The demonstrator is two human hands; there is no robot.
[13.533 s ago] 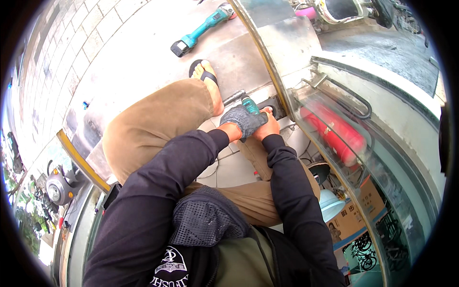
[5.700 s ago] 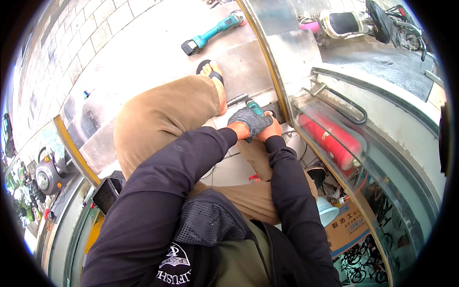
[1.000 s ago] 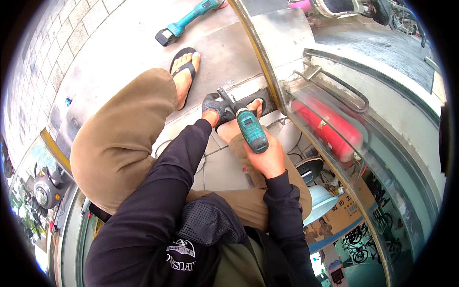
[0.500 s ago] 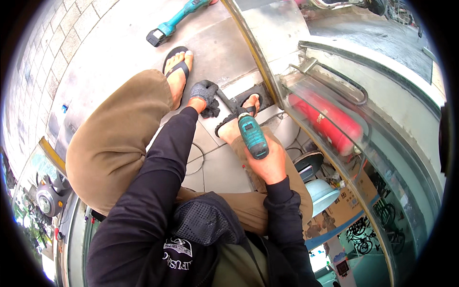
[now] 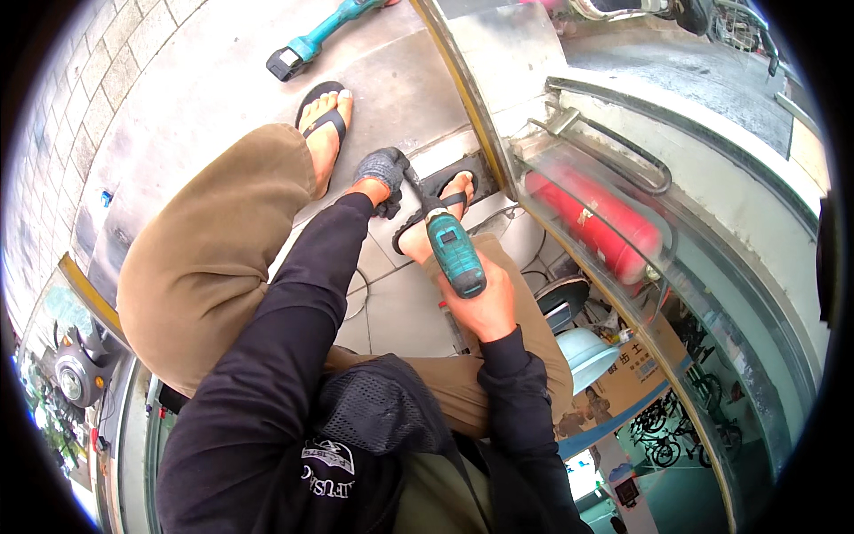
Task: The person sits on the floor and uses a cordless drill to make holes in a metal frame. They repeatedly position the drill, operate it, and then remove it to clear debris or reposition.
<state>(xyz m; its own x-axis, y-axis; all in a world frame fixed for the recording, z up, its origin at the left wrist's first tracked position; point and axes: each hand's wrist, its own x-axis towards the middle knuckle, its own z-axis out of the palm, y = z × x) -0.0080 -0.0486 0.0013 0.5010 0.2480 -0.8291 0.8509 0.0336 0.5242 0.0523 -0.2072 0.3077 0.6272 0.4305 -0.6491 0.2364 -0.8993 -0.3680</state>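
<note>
My right hand [image 5: 487, 303], bare, is wrapped round a teal and black cordless drill [image 5: 456, 255]. The drill's nose points away from me and to the left, toward my other hand. My left hand [image 5: 382, 171] wears a dark grey glove and is closed, low over the floor tiles between my feet. A dark, narrow bar-like piece [image 5: 415, 184] runs between the glove and the drill's nose. Whether the glove grips this piece or something else is hidden by its fingers. My foot in a black flip-flop [image 5: 455, 198] is right beside the drill's nose.
Another teal cordless tool [image 5: 307, 46] lies on the paving ahead. A brass-coloured door frame edge [image 5: 480, 116] stands close on the right. Beyond it are a red fire extinguisher [image 5: 596, 222] behind glass, a pale blue basin [image 5: 587, 358] and a cardboard box [image 5: 636, 378].
The view has shifted slightly. My right hand and the drill have moved a little to the left, closer to my gloved hand, which remains closed.
</note>
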